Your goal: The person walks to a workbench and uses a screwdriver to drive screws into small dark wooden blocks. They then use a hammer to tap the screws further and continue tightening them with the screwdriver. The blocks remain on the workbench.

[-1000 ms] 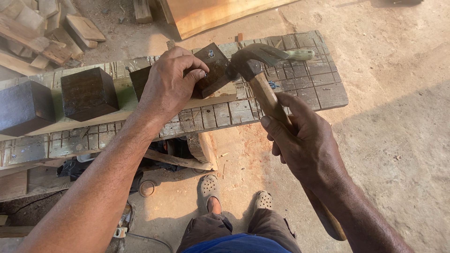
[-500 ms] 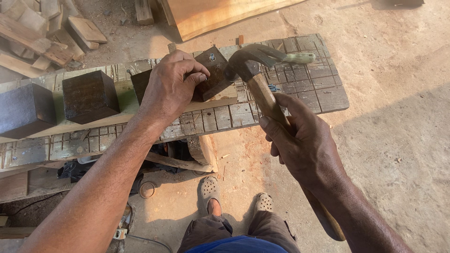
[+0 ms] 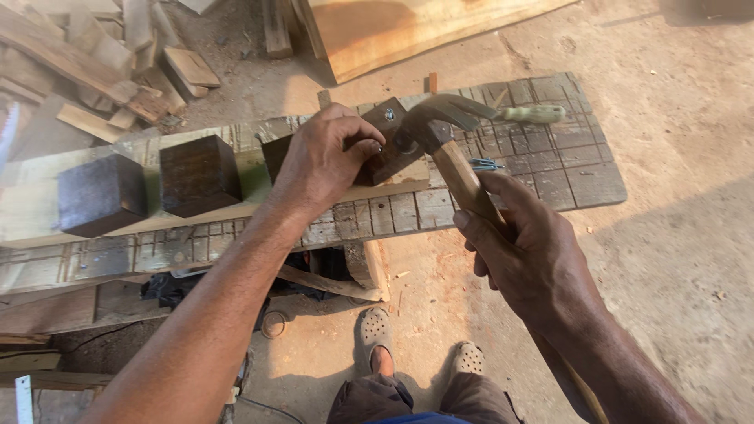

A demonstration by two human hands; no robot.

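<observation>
My left hand grips a dark wooden block tilted on the bench board, fingers pinched near the block's side face. My right hand is closed around the wooden handle of a claw hammer. The hammer's metal head touches the block's right side, just below my left fingertips. Two more dark wooden cubes stand in a row to the left on a pale plank.
The work surface is a grooved grey board laid over supports. A green-handled tool lies on it behind the hammer. Scrap wood pieces pile at the upper left, a plywood sheet at top. My sandalled feet stand below.
The hammer head has dropped slightly and closed in on the block's side. My left hand has stayed on the block.
</observation>
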